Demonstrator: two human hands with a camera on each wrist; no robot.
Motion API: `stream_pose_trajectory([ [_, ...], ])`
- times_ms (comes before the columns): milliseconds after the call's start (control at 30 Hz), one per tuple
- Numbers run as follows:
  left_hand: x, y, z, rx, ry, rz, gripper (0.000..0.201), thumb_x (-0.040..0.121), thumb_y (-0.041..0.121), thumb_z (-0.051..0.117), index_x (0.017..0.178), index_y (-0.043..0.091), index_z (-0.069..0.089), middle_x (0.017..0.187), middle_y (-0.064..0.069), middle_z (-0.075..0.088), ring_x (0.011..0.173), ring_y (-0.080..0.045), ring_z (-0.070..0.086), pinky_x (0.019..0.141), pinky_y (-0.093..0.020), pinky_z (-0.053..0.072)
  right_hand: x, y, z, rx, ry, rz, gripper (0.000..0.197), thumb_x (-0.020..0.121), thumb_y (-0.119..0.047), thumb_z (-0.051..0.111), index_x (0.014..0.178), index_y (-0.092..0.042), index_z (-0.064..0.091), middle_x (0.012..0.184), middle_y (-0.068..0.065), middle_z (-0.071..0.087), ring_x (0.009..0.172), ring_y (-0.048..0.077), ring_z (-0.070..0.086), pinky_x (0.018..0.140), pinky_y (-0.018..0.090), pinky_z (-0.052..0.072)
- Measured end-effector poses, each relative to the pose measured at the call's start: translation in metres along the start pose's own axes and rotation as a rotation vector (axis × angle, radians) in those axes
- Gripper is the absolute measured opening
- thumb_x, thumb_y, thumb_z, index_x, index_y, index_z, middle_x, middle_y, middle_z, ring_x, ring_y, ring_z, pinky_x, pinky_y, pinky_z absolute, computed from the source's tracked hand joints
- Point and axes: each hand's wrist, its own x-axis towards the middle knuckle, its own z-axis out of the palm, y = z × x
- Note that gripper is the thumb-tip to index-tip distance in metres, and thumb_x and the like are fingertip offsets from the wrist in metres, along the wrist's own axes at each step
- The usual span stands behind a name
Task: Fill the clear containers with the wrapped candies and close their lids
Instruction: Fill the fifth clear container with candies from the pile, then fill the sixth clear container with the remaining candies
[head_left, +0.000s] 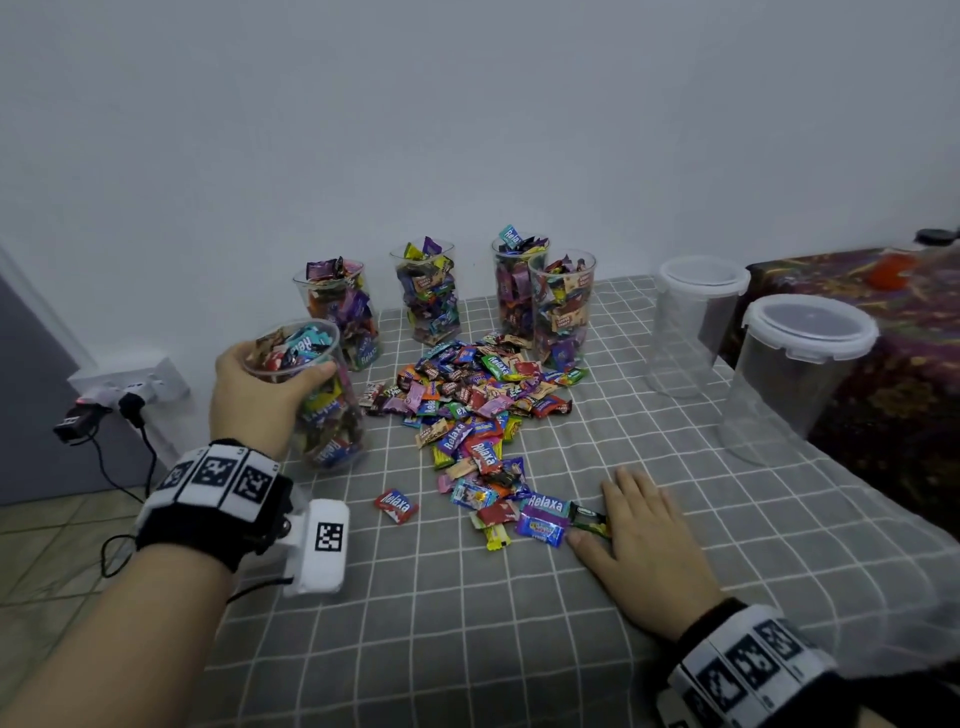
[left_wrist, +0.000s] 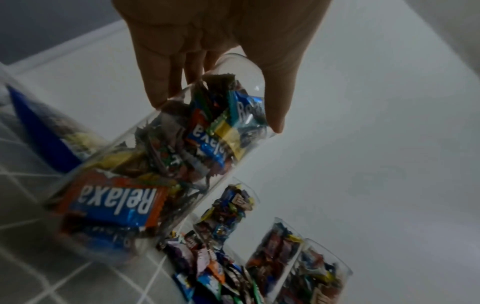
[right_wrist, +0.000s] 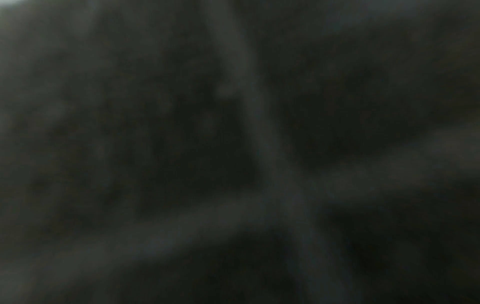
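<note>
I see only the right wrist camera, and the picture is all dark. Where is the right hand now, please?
Observer: The right hand lies flat on the checked cloth, fingers straight, at the near edge of the candy pile.
Operator: And the left hand, does it hold something?
Observer: Yes. The left hand grips a filled container near its rim. This container has no lid on.
Operator: Are any containers not filled yet?
Observer: Two, at the right: the far empty container and the near empty container, both with lids on.
</note>
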Motion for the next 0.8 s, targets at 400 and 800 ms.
stream_pose_trajectory([
  [400,0.012,-0.005,0.008,0.124,0.058,-0.066,0.105,0.066,0.037,0.083,0.146,0.008,0.021,0.148,-0.015,0.033,0.132,-0.03,0.038,0.11,-0.045,0.033,0.0,0.002,-0.001,0.016,-0.049,-0.005,0.144,0.033,-0.077,-0.045,0.151,-0.017,0.012,0.16,0.005,0.004,0.147,0.018,-0.001,0.117,0.032,-0.002],
  [800,-0.038,0.075,0.062,0.1,-0.07,0.35,0.074,0.081,0.038,0.068,0.143,0.02,0.031,0.146,-0.002,0.036,0.129,-0.017,0.04,0.11,-0.043,0.033,-0.011,0.039,-0.013,0.004,-0.111,-0.081,0.139,0.034,-0.082,-0.039,0.151,-0.017,-0.004,0.159,0.002,-0.01,0.146,0.015,-0.01,0.11,0.028,-0.013],
])
